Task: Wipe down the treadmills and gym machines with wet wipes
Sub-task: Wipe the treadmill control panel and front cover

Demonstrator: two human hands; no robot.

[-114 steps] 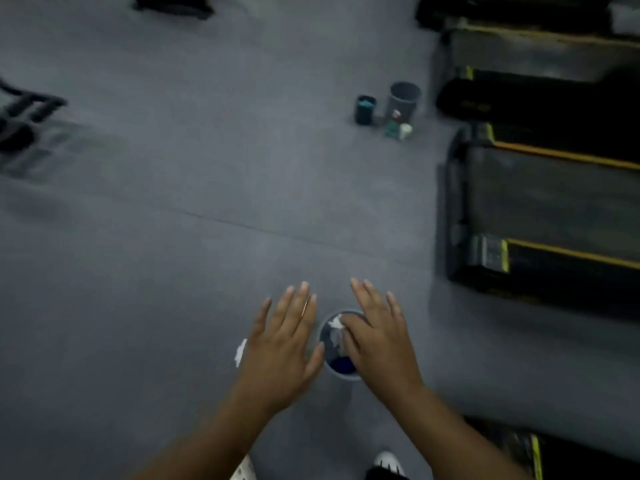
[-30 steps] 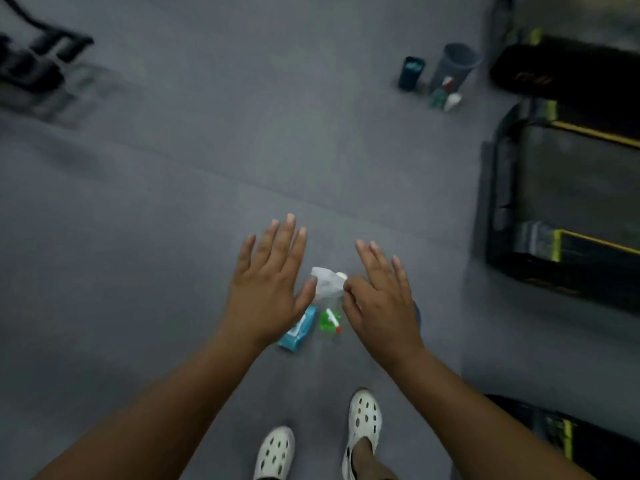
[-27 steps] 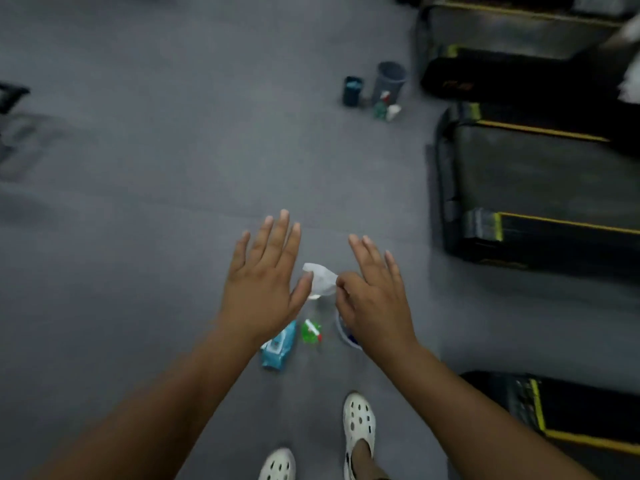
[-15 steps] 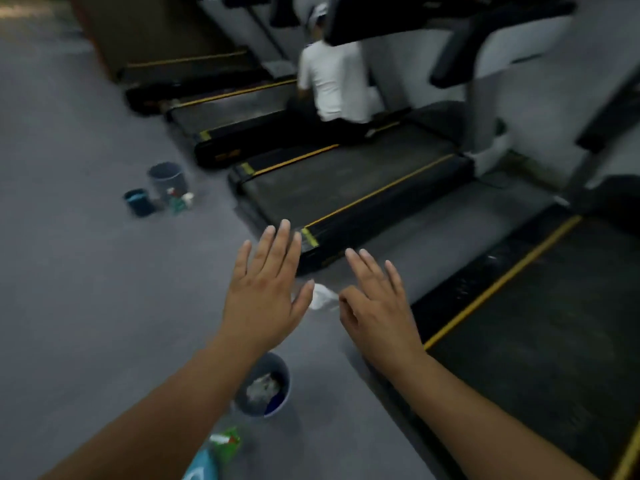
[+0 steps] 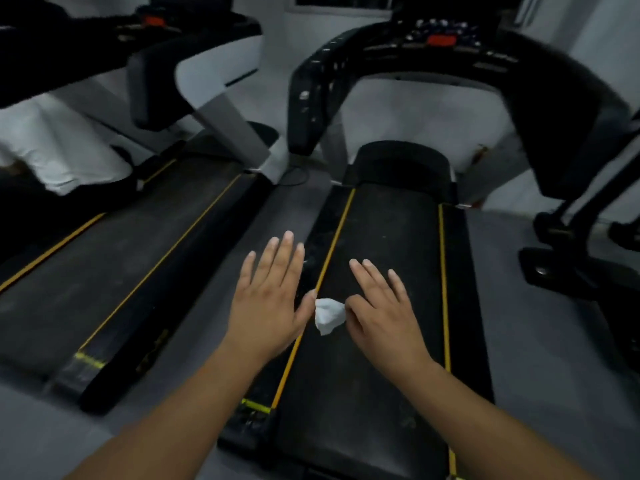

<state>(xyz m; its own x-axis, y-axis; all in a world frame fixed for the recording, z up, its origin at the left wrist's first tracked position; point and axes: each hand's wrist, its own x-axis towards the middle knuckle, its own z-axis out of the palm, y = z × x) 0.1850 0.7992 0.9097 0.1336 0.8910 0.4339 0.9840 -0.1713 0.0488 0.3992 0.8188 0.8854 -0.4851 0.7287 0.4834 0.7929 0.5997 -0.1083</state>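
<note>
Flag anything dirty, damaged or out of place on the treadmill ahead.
Pale specks and smudges dot the treadmill along its left side rail and rear corner: it looks dusty, not damaged. Nothing seems askew or spilled. The right hand holds the wipe over it.

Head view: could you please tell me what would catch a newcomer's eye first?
A small white wipe, pinched by the right hand beside the open left hand, stands out mid-frame. Beneath lies a dark treadmill with yellow lines, its curved black console arching across the top right.
</note>
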